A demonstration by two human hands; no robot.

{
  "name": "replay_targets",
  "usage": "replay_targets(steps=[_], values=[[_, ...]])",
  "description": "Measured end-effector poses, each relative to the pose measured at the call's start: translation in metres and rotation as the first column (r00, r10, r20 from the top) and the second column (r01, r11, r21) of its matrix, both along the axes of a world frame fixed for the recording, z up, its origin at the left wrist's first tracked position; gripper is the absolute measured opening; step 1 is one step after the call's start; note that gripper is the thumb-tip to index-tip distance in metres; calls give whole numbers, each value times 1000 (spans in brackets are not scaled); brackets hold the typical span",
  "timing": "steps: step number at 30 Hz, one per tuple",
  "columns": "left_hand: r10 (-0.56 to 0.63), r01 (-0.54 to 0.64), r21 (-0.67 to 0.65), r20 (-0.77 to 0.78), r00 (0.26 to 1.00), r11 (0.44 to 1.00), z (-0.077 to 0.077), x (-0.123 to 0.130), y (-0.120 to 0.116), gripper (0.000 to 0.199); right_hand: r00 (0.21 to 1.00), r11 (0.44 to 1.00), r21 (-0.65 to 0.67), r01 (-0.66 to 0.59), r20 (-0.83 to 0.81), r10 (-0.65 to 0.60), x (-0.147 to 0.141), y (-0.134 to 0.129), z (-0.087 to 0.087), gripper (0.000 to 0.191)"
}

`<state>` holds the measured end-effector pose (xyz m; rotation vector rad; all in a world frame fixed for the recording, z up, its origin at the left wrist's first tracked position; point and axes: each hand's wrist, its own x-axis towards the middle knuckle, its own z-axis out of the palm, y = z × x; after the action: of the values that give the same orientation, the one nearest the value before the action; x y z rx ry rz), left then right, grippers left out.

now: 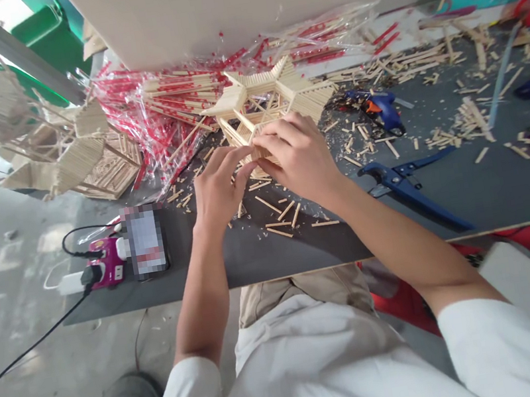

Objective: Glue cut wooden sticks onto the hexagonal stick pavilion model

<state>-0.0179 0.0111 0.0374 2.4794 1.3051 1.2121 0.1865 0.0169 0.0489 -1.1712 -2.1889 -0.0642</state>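
Note:
A star-shaped model of pale wooden sticks [264, 80] stands on the grey table, its near side partly hidden by my fingers. My left hand [216, 189] is closed at the model's near left edge, thumb and fingertips pressed together on it. From the right, my right hand [302, 152] grips the same near part, its fingertips meeting those of the left. Whether a single small stick is pinched between them is hidden. Short cut stick pieces [279, 224] lie scattered just below the hands.
Blue cutting pliers [409, 192] and a blue glue gun [385, 111] lie to the right. Behind are red-and-clear plastic-wrapped chopsticks [149, 99]. At left stand another stick model [75, 163], a phone [147, 244] and a magenta power strip [105, 262] with cables. Offcuts [468, 119] litter the right side.

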Motion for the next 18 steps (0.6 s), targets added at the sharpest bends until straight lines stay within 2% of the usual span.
replay_targets(steps=[6, 9, 11, 15, 18], values=[[22, -21, -41, 23, 999, 999, -2, -1, 1, 36, 1000, 1000, 15, 6, 2, -6, 0, -1, -3, 23], [89, -76, -133, 99, 991, 988, -6, -3, 4, 46, 999, 1000, 26, 0, -39, 1, 1, -1, -4, 20], [131, -91, -234, 163, 978, 968, -9, -3, 5, 46, 995, 999, 43, 0, -98, 4, 2, -1, -3, 20], [156, 0, -448, 313, 937, 894, -8, 3, 7, 25, 969, 998, 46, 44, -243, -32, 9, -4, 4, 19], [155, 98, -528, 415, 897, 843, -8, 12, 6, 31, 936, 997, 24, 77, -345, -64, 19, -6, 2, 17]])
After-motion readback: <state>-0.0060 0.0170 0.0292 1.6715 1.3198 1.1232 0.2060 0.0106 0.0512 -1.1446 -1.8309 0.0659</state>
